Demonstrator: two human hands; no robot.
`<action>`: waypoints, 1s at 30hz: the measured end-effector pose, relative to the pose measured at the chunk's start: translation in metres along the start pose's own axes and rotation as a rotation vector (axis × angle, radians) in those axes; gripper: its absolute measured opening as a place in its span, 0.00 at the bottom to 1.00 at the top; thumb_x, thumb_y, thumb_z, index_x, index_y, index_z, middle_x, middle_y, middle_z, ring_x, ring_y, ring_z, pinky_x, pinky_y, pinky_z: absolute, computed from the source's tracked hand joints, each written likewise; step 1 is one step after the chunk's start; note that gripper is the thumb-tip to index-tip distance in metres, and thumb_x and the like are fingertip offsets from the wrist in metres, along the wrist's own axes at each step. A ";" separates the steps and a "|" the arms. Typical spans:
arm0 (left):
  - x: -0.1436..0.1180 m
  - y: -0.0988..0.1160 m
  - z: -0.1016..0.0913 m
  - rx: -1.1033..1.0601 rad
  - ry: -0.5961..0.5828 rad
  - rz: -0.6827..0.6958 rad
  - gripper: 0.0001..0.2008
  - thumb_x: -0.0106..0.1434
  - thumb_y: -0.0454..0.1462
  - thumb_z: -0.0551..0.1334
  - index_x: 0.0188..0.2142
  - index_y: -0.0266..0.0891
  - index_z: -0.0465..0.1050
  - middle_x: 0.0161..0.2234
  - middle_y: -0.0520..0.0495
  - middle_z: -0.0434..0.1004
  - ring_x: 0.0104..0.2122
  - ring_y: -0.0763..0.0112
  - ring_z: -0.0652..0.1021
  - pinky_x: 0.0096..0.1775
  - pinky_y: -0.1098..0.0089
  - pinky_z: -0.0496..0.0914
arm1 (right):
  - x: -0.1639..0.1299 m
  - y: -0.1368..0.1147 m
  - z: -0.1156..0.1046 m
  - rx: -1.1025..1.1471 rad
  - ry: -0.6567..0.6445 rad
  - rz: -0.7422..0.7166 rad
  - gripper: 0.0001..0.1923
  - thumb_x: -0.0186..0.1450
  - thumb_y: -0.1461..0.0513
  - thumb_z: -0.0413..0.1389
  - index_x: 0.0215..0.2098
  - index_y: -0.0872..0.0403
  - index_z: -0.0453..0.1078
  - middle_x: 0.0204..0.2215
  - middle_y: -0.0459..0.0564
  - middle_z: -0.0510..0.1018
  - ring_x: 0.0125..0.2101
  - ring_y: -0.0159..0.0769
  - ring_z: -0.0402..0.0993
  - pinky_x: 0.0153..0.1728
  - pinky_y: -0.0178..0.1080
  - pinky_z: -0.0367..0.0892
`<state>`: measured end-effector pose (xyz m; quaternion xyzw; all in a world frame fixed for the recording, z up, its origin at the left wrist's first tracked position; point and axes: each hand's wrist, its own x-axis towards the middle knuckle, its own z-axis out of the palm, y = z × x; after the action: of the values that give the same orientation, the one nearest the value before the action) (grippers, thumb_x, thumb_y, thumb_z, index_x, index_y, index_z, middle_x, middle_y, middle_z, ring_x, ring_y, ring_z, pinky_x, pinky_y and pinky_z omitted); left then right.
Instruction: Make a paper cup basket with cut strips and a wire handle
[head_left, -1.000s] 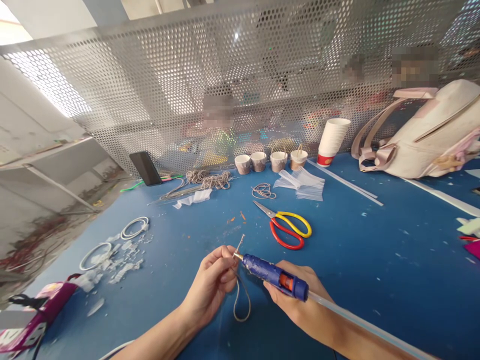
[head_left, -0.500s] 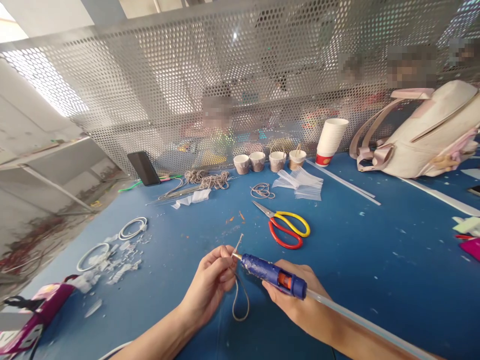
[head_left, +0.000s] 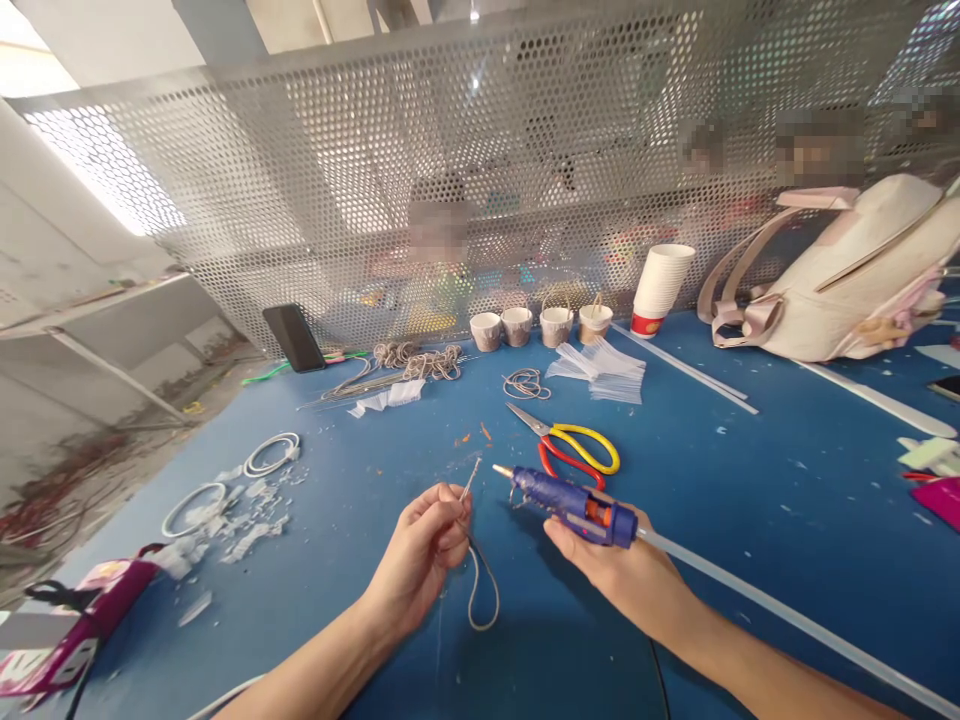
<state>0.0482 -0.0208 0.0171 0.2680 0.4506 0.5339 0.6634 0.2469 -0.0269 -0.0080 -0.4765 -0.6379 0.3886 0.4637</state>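
Note:
Low in the middle of the view, my left hand (head_left: pixel 427 545) pinches a thin grey-beige cord (head_left: pixel 487 600). One end of the cord points up past the fingertips, and a loop hangs below them. My right hand (head_left: pixel 630 575) is wrapped round a blue hot glue gun (head_left: pixel 570 505) with a long clear glue stick out of its back. The gun's brass nozzle points left at the cord end, with a gap between them. Behind the gun lie scissors (head_left: pixel 585 445) with one yellow and one red handle; the gun partly covers the red one.
At the back stand small cord-wrapped cups (head_left: pixel 556 328), a stack of paper cups (head_left: pixel 661 290) and a phone (head_left: pixel 294 338). Cord bundles (head_left: pixel 420 360) and clear strips (head_left: pixel 600 370) lie before them. A power strip (head_left: pixel 82 625) is at left, a backpack (head_left: pixel 847 270) at right.
My right hand has drawn the glue gun up and to the right, so its nozzle is now apart from the cord. My left hand keeps its pinch nearly in place.

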 end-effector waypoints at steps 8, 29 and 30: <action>0.005 0.008 -0.004 -0.039 0.049 0.037 0.11 0.46 0.33 0.68 0.18 0.34 0.65 0.23 0.53 0.66 0.15 0.88 0.55 0.17 0.81 0.48 | 0.043 -0.008 -0.017 -0.045 -0.125 0.281 0.14 0.58 0.52 0.52 0.26 0.54 0.69 0.15 0.42 0.69 0.18 0.32 0.67 0.18 0.33 0.61; 0.000 0.013 0.000 -0.030 0.018 0.013 0.11 0.46 0.33 0.68 0.18 0.35 0.64 0.23 0.53 0.67 0.15 0.88 0.56 0.16 0.81 0.49 | 0.071 0.012 0.006 -0.328 0.018 -0.020 0.11 0.59 0.55 0.51 0.23 0.52 0.66 0.17 0.44 0.71 0.21 0.33 0.68 0.25 0.34 0.65; -0.001 0.013 0.000 -0.029 0.019 0.019 0.12 0.46 0.33 0.68 0.18 0.35 0.64 0.23 0.53 0.66 0.15 0.88 0.56 0.16 0.81 0.49 | 0.072 0.014 0.016 -0.336 0.006 -0.047 0.09 0.58 0.56 0.51 0.24 0.52 0.66 0.18 0.44 0.71 0.22 0.34 0.68 0.26 0.34 0.65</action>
<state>0.0426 -0.0177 0.0282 0.2578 0.4466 0.5493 0.6576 0.2268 0.0455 -0.0099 -0.5334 -0.7036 0.2642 0.3882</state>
